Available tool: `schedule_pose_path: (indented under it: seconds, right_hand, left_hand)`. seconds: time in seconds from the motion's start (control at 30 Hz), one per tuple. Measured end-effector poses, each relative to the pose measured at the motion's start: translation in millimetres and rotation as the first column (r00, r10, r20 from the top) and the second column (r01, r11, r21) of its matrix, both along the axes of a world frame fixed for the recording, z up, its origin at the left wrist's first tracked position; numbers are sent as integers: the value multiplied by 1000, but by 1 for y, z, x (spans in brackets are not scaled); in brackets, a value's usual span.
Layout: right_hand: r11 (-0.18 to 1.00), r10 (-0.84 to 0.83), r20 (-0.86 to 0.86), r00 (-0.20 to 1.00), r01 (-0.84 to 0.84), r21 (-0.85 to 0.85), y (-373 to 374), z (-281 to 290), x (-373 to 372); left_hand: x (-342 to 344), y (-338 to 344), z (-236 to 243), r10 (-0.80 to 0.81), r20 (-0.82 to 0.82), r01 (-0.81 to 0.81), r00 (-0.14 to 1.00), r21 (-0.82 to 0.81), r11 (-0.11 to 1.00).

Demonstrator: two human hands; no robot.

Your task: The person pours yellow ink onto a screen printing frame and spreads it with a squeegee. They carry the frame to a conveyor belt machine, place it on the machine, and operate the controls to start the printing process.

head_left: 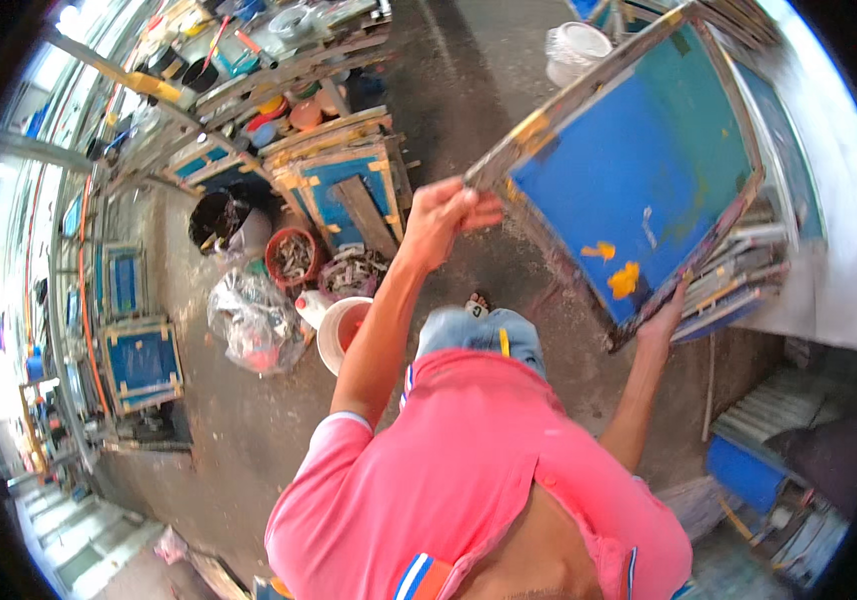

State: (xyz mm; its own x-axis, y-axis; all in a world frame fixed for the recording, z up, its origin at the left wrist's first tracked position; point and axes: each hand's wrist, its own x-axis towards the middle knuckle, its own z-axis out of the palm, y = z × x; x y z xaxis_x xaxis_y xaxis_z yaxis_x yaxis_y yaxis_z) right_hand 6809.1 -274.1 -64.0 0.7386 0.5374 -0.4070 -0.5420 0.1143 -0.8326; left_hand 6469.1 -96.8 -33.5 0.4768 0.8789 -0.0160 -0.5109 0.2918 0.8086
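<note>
My left hand (441, 218) pinches a corner of the wood-framed blue screen (639, 165) | my right hand (663, 318) grips its lower edge | it's tilted between both hands | white bucket (330, 345) below-left of my left hand

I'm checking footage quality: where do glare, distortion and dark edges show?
Head view: glare bleaches the far left, and upright edges there bow; head view: black fills the corners; head view: the blue framed panel reads clearly, its yellow patches distinct.
</note>
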Motion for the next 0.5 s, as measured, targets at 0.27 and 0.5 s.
schedule_pose_path:
  seconds: [0.27,0.5]
  right_hand:
    - [931,360,-80,930,-352,97,320,-10,101]
    - [845,535,-176,827,-522,113,576,-46,181]
  left_hand:
    - [75,235,61,682,-184,-264,707,826,497]
    - [165,438,-10,728,-335,-662,598,306,684]
